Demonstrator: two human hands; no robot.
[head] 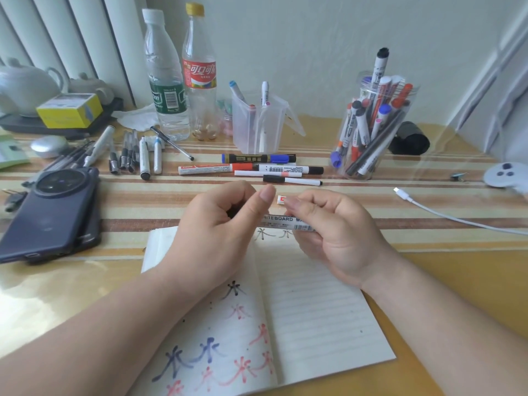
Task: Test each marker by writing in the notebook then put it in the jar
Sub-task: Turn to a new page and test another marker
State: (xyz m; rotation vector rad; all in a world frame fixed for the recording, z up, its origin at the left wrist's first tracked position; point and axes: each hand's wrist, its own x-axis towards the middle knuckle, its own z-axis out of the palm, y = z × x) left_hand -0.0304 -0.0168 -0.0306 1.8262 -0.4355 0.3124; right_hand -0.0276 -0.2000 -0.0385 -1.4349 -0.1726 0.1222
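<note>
Two bare forearms reach in from the bottom edge and meet over the page. Fingers of the left hand point(211, 224) are curled tight round the dark end of a white-barrelled whiteboard marker point(281, 221), with the thumb sticking up beside it. Fingers of the right hand point(334, 232) are bent round the other part of the barrel and hold it from the right, so the marker lies level between both hands, just above the top of the page. Whether the cap is on or off is hidden by the left fingers.

Below the hands lies an open, lined paper notebook point(314, 310); its left page carries characters written in black, red and blue, and two more in black show just under the marker.

Beyond the hands, on the striped table point(143, 201), five loose markers point(258, 158) lie side by side, with blue, red and black caps. Further back to the right stands a tall clear plastic jar point(411, 104), crowded with markers standing on end. Left of it is a translucent plastic box point(257, 124) with a few more markers in it, and two clear plastic bottles point(165, 81) stand behind. A row of pens point(131, 155) and a dark blue phone point(51, 212) lie to the left; a white cable point(445, 215) runs along the right
</note>
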